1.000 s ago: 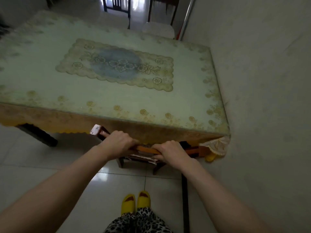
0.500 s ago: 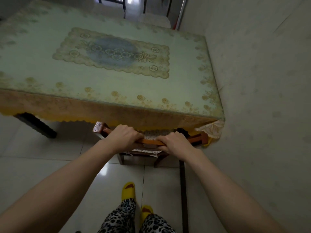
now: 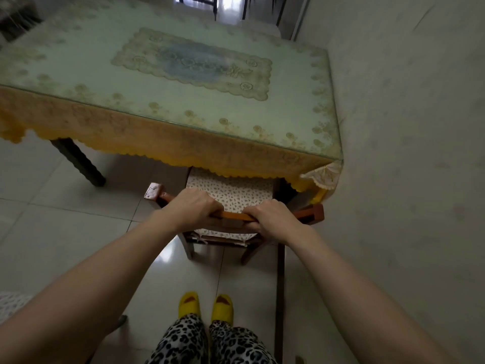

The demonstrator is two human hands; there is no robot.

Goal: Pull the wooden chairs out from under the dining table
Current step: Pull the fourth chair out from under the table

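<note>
A wooden chair (image 3: pixel 309 214) stands at the near right end of the dining table (image 3: pixel 78 74), its back towards me. Both hands grip the orange top rail of the backrest: my left hand (image 3: pixel 195 206) near its left end, my right hand (image 3: pixel 270 219) near the middle. The chair's patterned seat cushion (image 3: pixel 231 191) shows between the table's yellow cloth fringe and the rail; its front part is hidden under the table. Two rear legs stand on the tiles below my hands.
A wall (image 3: pixel 406 153) runs close along the right side of the table and chair. A dark table leg (image 3: pixel 78 161) stands at the left. My feet in yellow slippers (image 3: pixel 204 307) are just behind the chair. Another cushioned seat (image 3: pixel 10 303) peeks in at the lower left.
The chair has slid back towards me out from under the table, so its seat cushion now shows. Both hands keep the same grip on the top rail.
</note>
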